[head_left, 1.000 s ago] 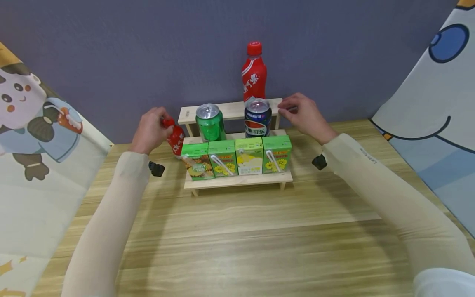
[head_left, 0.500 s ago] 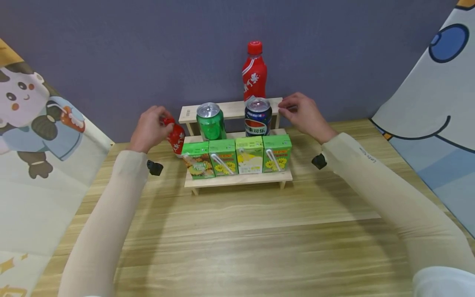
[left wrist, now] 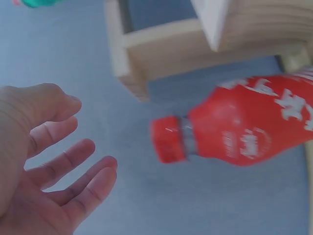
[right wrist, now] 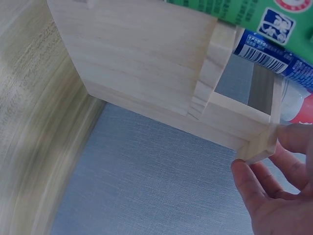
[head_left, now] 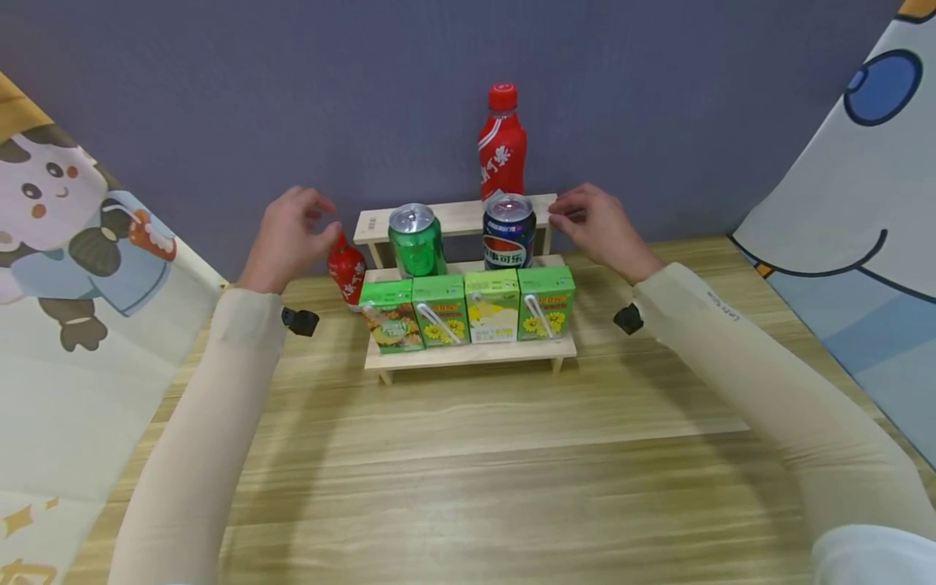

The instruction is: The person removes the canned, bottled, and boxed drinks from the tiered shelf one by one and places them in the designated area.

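Note:
A red soda bottle (head_left: 347, 270) stands on the table at the left end of the wooden stepped shelf (head_left: 468, 352). Just above and left of its cap is my left hand (head_left: 288, 236), its fingers spread and holding nothing. In the left wrist view a gap separates this hand (left wrist: 54, 161) from the red bottle (left wrist: 244, 120). My right hand (head_left: 598, 229) pinches the right end of the top tier. From the right wrist, thumb and fingers of that hand (right wrist: 283, 188) lie around the end of the wooden shelf (right wrist: 261, 144).
Another red bottle (head_left: 501, 154) stands on the top tier. The middle tier bears a green can (head_left: 417, 248) and a dark blue cola can (head_left: 508, 236). Several juice boxes (head_left: 491, 313) line the front tier. A grey-blue wall (head_left: 643, 106) rises behind.
My left hand has let go of the red bottle's cap and moved up and left, its fingers opening. The bottle stays beside the shelf. My right hand stays in place.

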A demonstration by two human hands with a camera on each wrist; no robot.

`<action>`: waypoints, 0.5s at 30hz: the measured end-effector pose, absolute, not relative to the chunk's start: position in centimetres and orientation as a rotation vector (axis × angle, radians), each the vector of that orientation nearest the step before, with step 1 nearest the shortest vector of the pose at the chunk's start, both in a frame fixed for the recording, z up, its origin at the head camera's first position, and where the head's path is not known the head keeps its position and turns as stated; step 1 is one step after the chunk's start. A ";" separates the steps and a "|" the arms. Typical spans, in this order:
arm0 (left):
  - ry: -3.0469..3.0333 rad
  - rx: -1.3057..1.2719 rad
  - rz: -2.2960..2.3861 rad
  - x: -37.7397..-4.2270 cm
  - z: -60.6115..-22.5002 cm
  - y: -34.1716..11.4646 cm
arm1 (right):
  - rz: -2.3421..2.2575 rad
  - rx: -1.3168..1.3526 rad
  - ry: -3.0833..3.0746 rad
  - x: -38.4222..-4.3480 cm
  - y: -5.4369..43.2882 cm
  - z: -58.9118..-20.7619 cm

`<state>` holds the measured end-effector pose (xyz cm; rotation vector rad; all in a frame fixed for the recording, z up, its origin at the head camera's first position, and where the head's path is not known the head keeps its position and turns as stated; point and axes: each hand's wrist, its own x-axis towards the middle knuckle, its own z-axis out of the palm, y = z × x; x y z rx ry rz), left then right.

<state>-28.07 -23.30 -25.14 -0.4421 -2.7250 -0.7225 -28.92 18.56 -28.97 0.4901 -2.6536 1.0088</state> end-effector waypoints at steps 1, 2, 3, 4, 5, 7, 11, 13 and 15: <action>-2.714 -0.455 -0.723 -28.0 -24.9 -23.1 | 1.009 0.490 -2.654 -28.9 18.6 -29.0; -2.701 -0.467 -0.723 -27.9 -24.6 -22.9 | 1.011 0.491 -2.654 -28.9 18.6 -29.0; -2.687 -0.480 -0.722 -27.8 -24.3 -22.7 | 1.012 0.492 -2.654 -28.9 18.6 -29.0; -2.676 -0.487 -0.720 -27.6 -23.9 -22.5 | 1.013 0.493 -2.652 -28.9 18.6 -29.0; -2.667 -0.494 -0.719 -27.5 -23.6 -22.2 | 1.015 0.494 -2.652 -28.9 18.5 -29.0; -2.653 -0.509 -0.715 -27.2 -22.9 -21.7 | 1.017 0.497 -2.649 -28.9 18.5 -29.0; -2.655 -0.532 -0.723 -26.6 -21.5 -20.4 | 1.024 0.500 -2.643 -28.9 18.6 -29.1; -2.662 -0.552 -0.732 -26.4 -20.9 -19.6 | 1.027 0.502 -2.639 -29.0 18.6 -29.2; -2.667 -0.573 -0.744 -26.2 -20.3 -18.7 | 1.030 0.501 -2.638 -29.0 18.6 -29.2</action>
